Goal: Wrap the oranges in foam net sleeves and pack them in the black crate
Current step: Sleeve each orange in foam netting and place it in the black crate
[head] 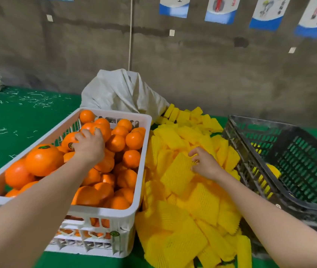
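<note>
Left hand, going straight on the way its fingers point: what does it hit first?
An orange in the white crate: the left hand points away over the heap, and its fingers seem to curl over that fruit already. Depth is unclear. The crate's far wall lies beyond.

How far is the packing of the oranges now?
Done: a few wrapped pieces lie in the black crate. In hand: the left-hand grip holds an orange in the white crate; the right-hand grip pinches a foam sleeve. Left: the white crate is nearly full.
</note>
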